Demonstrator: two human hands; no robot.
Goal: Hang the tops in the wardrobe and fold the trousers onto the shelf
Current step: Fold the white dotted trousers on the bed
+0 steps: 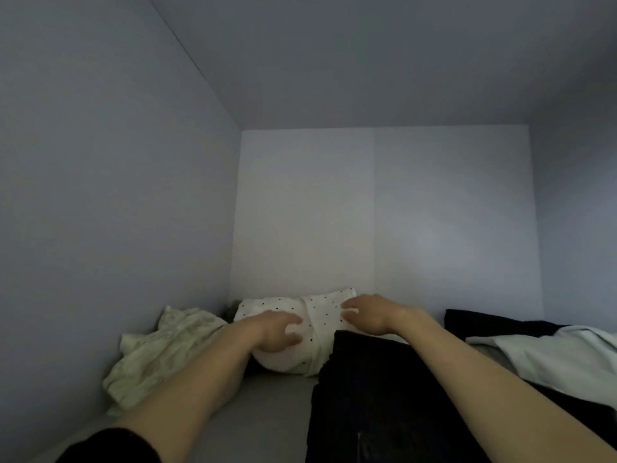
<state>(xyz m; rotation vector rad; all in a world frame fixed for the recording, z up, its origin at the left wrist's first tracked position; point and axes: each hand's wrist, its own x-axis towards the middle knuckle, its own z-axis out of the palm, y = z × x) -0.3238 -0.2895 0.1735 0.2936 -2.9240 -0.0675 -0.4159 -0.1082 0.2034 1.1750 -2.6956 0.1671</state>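
I see the grey shelf (273, 406) carrying black trousers (367, 406) at 6 o'clock. My left hand (278, 330) and right hand (365, 312) press, fingers spread wide, on the folded white dotted garment (320, 315) at centre; a pale green garment (160, 349) lies at 9 o'clock.

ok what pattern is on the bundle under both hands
White with small black dots, clearest in the head view.
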